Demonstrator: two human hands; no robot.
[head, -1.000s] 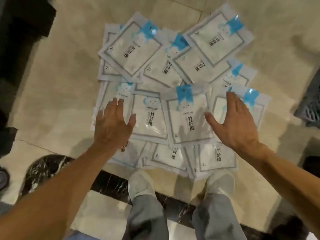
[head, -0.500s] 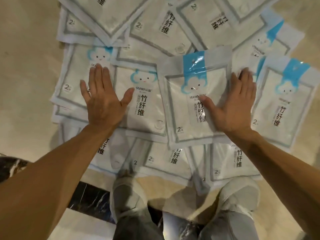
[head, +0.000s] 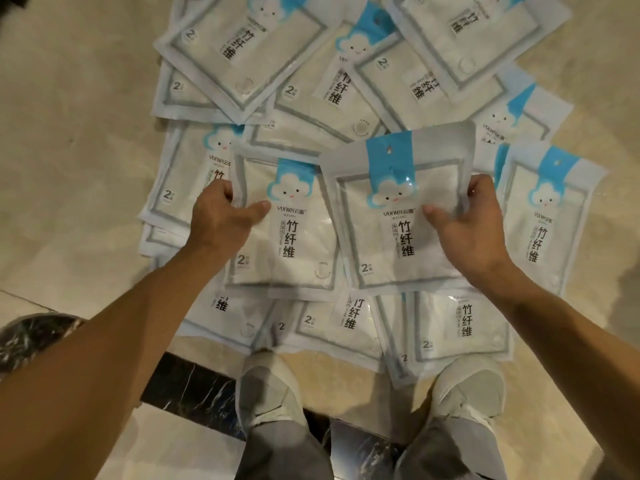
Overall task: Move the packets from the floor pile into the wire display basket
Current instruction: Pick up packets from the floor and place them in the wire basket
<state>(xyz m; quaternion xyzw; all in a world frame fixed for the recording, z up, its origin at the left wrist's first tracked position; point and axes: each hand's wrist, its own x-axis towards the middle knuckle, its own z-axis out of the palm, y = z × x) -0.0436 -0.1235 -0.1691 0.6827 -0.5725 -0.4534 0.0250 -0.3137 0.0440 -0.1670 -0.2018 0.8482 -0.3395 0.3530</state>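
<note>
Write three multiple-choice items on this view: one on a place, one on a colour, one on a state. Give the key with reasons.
1. Where does the packet pile lie?
A. on a shelf
B. on the floor, ahead of the shoes
C. in a basket

2. What colour is the band atop each packet?
A. red
B. green
C. blue

3. What is the right hand doing?
A. gripping a packet by its right edge
B. hanging idle
C. pressing flat on the floor

Key: 1 B, packets spread over tile beyond the toes. 2 C, blue band above the cloud face. 3 A, thumb on the front, fingers curled round the edge.
</note>
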